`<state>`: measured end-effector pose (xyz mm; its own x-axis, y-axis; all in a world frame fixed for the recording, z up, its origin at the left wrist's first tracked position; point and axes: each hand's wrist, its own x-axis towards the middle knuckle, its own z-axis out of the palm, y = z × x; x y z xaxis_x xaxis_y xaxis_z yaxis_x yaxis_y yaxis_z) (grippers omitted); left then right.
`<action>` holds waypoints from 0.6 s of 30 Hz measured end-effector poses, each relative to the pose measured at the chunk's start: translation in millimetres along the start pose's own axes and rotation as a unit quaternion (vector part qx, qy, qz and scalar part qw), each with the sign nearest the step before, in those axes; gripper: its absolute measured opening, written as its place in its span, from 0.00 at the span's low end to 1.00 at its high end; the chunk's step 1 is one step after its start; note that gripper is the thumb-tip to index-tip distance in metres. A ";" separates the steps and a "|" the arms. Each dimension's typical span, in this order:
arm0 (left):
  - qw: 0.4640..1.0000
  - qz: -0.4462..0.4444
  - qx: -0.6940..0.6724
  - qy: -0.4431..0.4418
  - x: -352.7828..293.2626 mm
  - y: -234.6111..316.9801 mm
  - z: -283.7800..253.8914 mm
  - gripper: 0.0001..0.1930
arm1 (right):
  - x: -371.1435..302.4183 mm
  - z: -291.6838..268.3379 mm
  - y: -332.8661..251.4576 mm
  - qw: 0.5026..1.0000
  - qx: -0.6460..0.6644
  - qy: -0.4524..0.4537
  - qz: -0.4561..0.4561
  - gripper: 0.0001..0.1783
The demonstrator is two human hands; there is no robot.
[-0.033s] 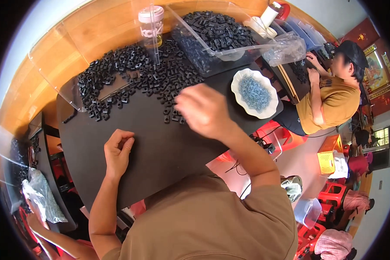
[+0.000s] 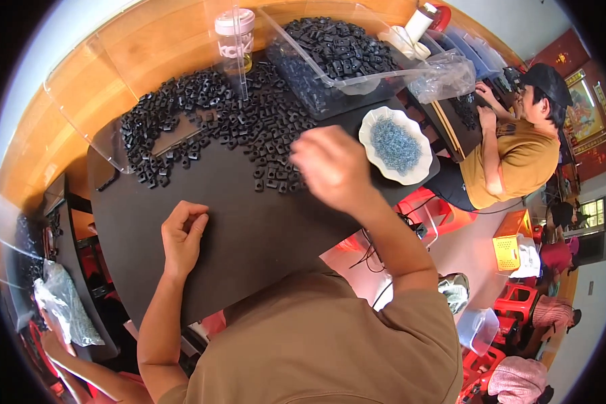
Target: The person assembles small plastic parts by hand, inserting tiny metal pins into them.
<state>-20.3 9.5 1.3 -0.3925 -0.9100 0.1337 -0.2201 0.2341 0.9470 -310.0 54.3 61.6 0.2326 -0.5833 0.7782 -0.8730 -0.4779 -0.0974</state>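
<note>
Table with dark, smooth top [image 2: 242, 222] extends under the left hand [image 2: 184, 236] and the right hand [image 2: 333, 168]. Beyond the right hand stands a clear, rectangular plastic bin [image 2: 377, 93]. Just right of this hand is a white dish with wavy rim [image 2: 411, 175]. The right hand is blurred, fingers partly bent; whether it holds something, I cannot tell. The left hand rests on the table, half closed, thumb near index finger; what is inside, I cannot tell. Small, black, blocky pieces [image 2: 202, 94] fill the bin and are scattered beyond both hands, the nearest ones beside the right fingertips. Thin, bluish bits [image 2: 395, 145] lie heaped in the dish.
</note>
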 end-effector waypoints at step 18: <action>0.997 0.039 0.066 0.015 -0.8 2.8 1.6 0.04 | -91.5 -84.1 134.2 0.928 -0.272 -0.192 0.165 0.17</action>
<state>-22.0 11.4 3.4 -0.3866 -0.8968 0.2150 -0.3069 0.3450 0.8870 -484.5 98.7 29.5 -0.0424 -0.8798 0.4735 -0.9868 0.1111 0.1181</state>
